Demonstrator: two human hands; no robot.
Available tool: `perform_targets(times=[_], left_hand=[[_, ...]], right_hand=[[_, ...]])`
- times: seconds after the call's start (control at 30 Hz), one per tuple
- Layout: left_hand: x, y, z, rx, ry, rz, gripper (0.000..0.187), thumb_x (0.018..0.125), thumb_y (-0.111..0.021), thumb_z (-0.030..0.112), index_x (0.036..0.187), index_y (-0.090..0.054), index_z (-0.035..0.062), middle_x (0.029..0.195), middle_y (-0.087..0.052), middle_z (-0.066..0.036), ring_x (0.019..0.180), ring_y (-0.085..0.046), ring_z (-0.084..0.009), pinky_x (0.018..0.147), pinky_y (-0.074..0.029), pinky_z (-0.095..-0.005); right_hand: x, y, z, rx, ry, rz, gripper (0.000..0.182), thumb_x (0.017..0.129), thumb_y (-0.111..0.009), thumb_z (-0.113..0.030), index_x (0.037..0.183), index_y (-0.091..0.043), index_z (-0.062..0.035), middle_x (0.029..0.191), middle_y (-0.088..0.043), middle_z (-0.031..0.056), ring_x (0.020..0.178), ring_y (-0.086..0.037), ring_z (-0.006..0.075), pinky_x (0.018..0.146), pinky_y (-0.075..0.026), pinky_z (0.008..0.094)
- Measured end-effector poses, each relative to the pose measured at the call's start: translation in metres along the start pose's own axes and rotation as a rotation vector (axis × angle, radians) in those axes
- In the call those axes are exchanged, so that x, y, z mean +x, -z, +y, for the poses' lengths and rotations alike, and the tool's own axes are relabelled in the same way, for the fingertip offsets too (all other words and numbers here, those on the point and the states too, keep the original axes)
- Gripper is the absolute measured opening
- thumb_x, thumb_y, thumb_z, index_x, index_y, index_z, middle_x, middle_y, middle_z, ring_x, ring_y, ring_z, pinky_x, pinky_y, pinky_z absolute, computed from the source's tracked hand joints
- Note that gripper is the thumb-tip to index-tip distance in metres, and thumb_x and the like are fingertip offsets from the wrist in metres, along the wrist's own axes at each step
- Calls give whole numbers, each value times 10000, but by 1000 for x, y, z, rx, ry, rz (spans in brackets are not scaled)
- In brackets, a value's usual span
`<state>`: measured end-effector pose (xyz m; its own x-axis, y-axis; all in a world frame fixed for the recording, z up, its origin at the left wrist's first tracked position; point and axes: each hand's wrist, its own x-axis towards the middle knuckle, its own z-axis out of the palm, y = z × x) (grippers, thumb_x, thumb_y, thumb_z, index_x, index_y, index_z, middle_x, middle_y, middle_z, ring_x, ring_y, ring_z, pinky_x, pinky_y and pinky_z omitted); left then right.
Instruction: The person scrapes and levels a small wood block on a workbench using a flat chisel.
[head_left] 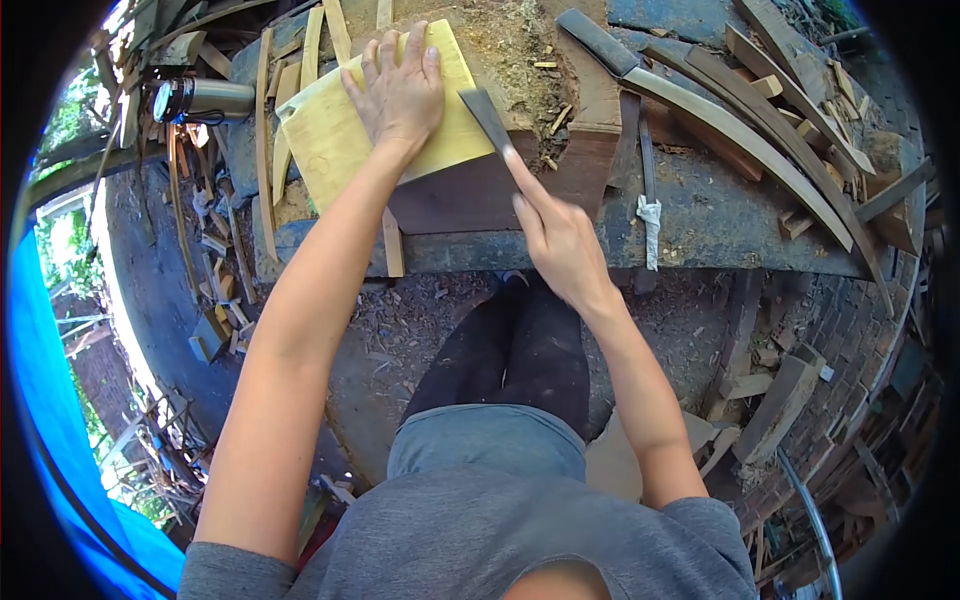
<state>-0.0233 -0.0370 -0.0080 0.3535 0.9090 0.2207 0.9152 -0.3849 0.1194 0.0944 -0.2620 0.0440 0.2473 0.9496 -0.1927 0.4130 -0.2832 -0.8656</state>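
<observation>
Spread flat, my left hand point(402, 95) presses on a yellowish wooden board point(345, 150), its fingers apart. The board lies tilted on a thick reddish-brown wood block point(470, 195) at the front of the workbench. My right hand point(562, 240) is closed around a tool whose flat dark blade point(484, 118) points up and left. The blade's lower part is close to the board's right edge; whether they touch I cannot tell. The tool's handle is mostly hidden in my right hand.
An adze-like tool with a long curved handle point(750, 125) lies at the right of the workbench point(720, 235). A narrow tool with a white-wrapped handle point(650, 225) is nearer. A metal flask point(215, 101) stands at left. Wood strips and scraps lie around.
</observation>
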Motion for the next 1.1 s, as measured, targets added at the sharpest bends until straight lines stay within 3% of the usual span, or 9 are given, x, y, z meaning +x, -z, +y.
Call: perform_targets(times=[0.1, 0.27, 0.43, 0.63, 0.77, 1.0, 1.1], left_hand=[[-6, -1, -2, -67, -4, -7, 502, 1039, -312, 479, 1510, -399, 327, 1552, -395, -51, 1484, -261, -276, 1206, -61, -606], [-3, -1, 0, -38, -9, 1, 507, 1041, -294, 480, 1516, -389, 328, 1548, -397, -51, 1485, -256, -274, 1207, -61, -607], [-4, 0, -2, -39, 11, -20, 507, 1043, -292, 481, 1517, -387, 327, 1553, -389, -49, 1483, -259, -275, 1207, -64, -607], [-2, 1, 0, -21, -18, 7, 499, 1044, -305, 467, 1518, -384, 330, 1541, -397, -46, 1479, -264, -274, 1207, -57, -604], [1, 0, -1, -40, 1, 1, 501, 1042, -306, 468, 1516, -387, 328, 1539, -399, -46, 1478, -264, -272, 1207, -61, -604], [3, 0, 0, -13, 40, -10, 512, 1038, -300, 474, 1517, -387, 316, 1552, -386, -46, 1479, -263, -278, 1199, -94, -619], [7, 1, -2, -26, 12, -11, 512, 1039, -294, 474, 1517, -387, 314, 1556, -381, -47, 1481, -260, -278, 1200, -92, -618]], right_hand=[[-27, 1, 5, 44, -27, -24, 545, 992, -530, -161, 1516, -412, -256, 744, -643, 240, 701, -649, 421, 666, -494, 489], [33, -1, -8, -22, -3, -14, 550, 989, -530, -157, 1519, -410, -246, 743, -638, 249, 698, -649, 421, 669, -484, 494], [-23, 7, 2, 7, -5, -33, 552, 992, -523, -162, 1523, -401, -256, 761, -639, 248, 724, -654, 420, 684, -480, 500], [22, 9, -10, -64, -40, -48, 547, 994, -520, -175, 1520, -400, -260, 749, -633, 246, 721, -654, 425, 696, -500, 494], [-29, 7, 2, -97, -15, -10, 527, 992, -528, -178, 1504, -432, -262, 716, -638, 224, 689, -662, 402, 655, -510, 497], [-16, 8, -4, -168, -42, -30, 549, 996, -525, -190, 1522, -399, -282, 684, -635, 201, 641, -654, 388, 636, -521, 500], [-31, 0, 7, -62, -28, 0, 536, 993, -524, -185, 1511, -412, -266, 704, -637, 224, 664, -654, 405, 653, -522, 509]])
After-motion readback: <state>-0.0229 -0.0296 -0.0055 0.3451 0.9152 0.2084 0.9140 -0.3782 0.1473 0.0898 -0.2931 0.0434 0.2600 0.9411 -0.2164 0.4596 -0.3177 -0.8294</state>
